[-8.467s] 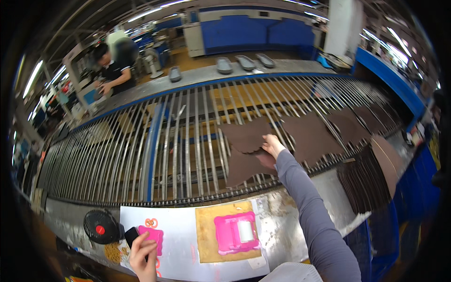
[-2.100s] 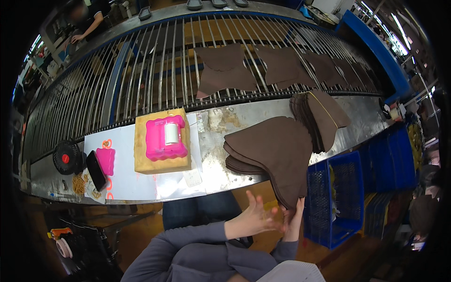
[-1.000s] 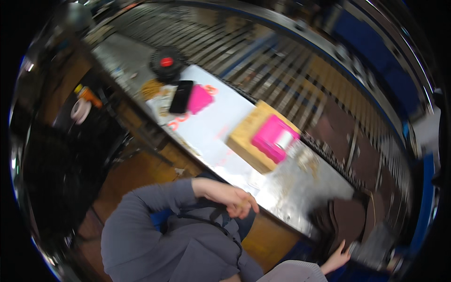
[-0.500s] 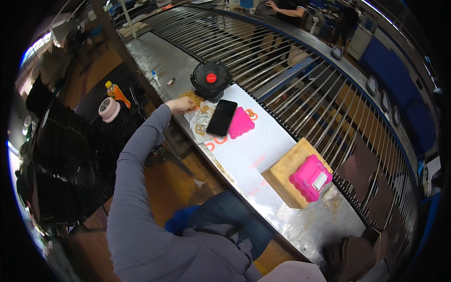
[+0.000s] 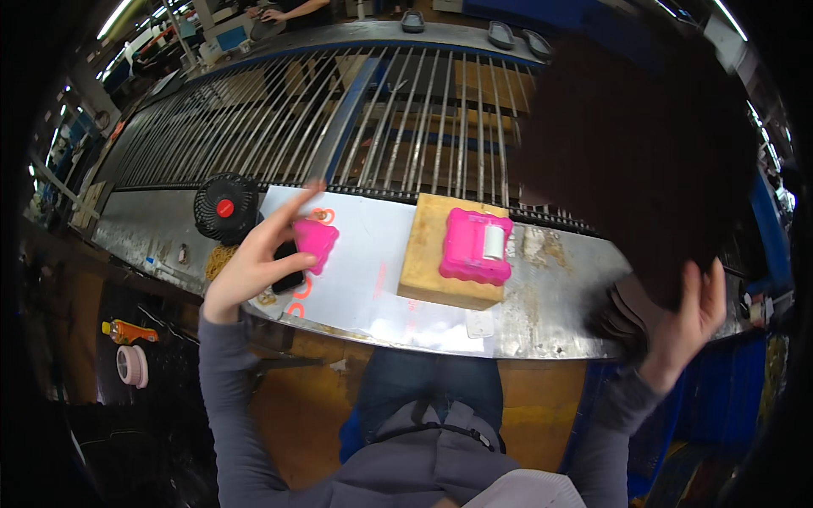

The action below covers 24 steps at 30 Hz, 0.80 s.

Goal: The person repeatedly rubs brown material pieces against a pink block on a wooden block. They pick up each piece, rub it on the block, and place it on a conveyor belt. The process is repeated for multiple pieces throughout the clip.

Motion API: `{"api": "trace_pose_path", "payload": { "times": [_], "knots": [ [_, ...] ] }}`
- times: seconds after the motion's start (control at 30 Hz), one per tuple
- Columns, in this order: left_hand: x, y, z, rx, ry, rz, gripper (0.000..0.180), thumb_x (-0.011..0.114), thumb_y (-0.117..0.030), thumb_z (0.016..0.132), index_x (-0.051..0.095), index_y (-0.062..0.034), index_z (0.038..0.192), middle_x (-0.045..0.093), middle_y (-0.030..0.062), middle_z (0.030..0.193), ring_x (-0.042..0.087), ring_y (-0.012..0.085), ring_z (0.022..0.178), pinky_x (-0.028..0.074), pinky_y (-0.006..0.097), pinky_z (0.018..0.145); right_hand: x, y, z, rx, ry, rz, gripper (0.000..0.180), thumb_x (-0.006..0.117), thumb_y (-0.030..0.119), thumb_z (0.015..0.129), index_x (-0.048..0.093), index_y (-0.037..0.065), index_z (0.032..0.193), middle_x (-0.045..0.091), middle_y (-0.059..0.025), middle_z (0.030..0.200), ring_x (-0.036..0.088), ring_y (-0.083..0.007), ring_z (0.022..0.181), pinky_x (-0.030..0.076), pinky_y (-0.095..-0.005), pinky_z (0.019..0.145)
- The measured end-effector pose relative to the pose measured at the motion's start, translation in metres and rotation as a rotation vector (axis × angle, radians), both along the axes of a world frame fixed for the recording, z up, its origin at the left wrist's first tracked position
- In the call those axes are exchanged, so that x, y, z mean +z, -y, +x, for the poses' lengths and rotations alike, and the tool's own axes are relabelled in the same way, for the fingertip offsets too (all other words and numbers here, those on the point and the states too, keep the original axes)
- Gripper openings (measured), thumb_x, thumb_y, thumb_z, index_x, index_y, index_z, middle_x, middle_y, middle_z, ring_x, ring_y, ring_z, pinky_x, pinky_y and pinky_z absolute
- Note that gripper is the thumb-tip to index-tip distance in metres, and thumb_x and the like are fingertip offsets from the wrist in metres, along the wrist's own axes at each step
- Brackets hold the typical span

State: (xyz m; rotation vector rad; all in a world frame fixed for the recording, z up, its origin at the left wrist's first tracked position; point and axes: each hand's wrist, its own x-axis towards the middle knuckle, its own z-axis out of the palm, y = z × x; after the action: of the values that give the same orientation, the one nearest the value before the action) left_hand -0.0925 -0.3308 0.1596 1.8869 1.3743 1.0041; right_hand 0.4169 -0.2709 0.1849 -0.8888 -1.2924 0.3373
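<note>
My right hand (image 5: 684,326) grips the lower edge of a dark brown flat piece (image 5: 644,152), raised close to the camera and blurred. Several similar dark pieces (image 5: 631,306) lie stacked on the metal bench below. Fingers spread, my left hand (image 5: 267,254) hovers over the left part of the white sheet and covers much of a black phone (image 5: 289,275). A pink scalloped piece (image 5: 316,243) lies just right of that hand. Beside the wrist is a heap of tan rubber bands (image 5: 219,262). A pink scalloped holder with a white roll (image 5: 476,246) rests on a yellowish block (image 5: 421,262).
A black fan (image 5: 226,208) stands at the bench's left. Beyond runs a conveyor of metal rods (image 5: 423,127), with grey shoe-shaped parts (image 5: 500,35) on the far ledge. An orange drink bottle (image 5: 129,331) and pink ring-shaped object (image 5: 132,366) sit lower left. Another person's arm (image 5: 296,10) shows far off.
My view has swung round to the right. My left hand has left the rubber bands and come over the phone, fingers spread. My right hand has come into view with a dark brown piece.
</note>
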Motion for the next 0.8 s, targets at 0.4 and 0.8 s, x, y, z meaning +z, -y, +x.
{"api": "trace_pose_path", "payload": {
  "times": [0.4, 0.8],
  "knots": [
    [-0.023, -0.068, 0.051, -0.08, 0.084, 0.514, 0.059, 0.062, 0.01, 0.087, 0.044, -0.012, 0.139, 0.065, 0.0179, 0.115, 0.067, 0.0234, 0.102, 0.054, 0.031, 0.085, -0.019, -0.088, -0.111, 0.694, 0.679, -0.133, 0.024, 0.063, -0.004, 0.085, 0.07, 0.0, 0.107, 0.068, -0.0102, 0.09, 0.064, -0.0182, 0.085, 0.048, -0.0283, 0.075],
    [-0.031, -0.049, 0.032, 0.133, -0.126, 0.414, 0.025, 0.069, 0.006, 0.081, 0.073, -0.0016, 0.104, 0.07, 0.0103, 0.096, 0.068, 0.0214, 0.085, 0.053, 0.029, 0.074, -0.068, -0.109, -0.14, 0.815, 0.721, -0.031, 0.032, 0.066, -0.006, 0.081, 0.071, 0.006, 0.111, 0.06, -0.008, 0.078, 0.056, -0.0204, 0.068, 0.045, -0.0325, 0.063]
  ]
}}
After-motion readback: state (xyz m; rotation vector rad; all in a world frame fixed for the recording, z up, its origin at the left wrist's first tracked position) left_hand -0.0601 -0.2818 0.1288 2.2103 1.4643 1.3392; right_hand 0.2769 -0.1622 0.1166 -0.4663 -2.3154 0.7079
